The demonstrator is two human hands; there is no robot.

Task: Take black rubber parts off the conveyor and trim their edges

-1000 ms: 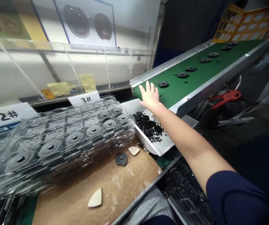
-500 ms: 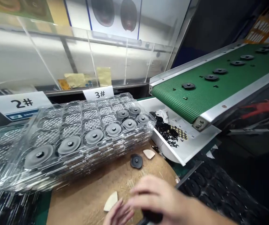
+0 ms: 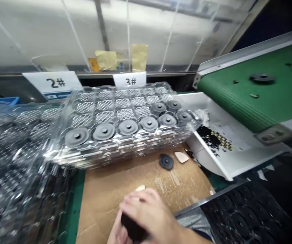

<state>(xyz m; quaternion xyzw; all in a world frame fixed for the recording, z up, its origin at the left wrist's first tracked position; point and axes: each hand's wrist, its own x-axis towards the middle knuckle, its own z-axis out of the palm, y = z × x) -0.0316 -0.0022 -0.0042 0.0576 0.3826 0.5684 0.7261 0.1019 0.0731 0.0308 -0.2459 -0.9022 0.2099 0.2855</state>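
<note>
My right hand [image 3: 151, 211] is curled over a dark, blurred piece [image 3: 133, 227] at the bottom of the view. Below it, my left hand [image 3: 117, 232] closes on the same piece from the left; most of its fingers are hidden. A pale wedge [image 3: 140, 187], perhaps a sponge, peeks out behind my right hand on the brown board [image 3: 100, 193]. Farther back on the board lie a dark rounded disc with a central stub [image 3: 166, 161] and a second pale wedge [image 3: 181, 157]. Behind them, a clear plastic tray [image 3: 84, 96] holds several grey discs [image 3: 128, 127] in its compartments.
Clear trays [image 3: 16, 145] are stacked at the left. On the right, a white chute [image 3: 252, 159] with small black parts [image 3: 210, 137] sits below a green conveyor belt [image 3: 237, 98] carrying a disc [image 3: 263, 78]. A tray of dark discs [image 3: 239, 210] lies lower right. Number cards [image 3: 59, 84] stand behind.
The camera view has swung right and down. My hands have come together, the right one bringing the dark piece over to the left, which was open with fingers apart.
</note>
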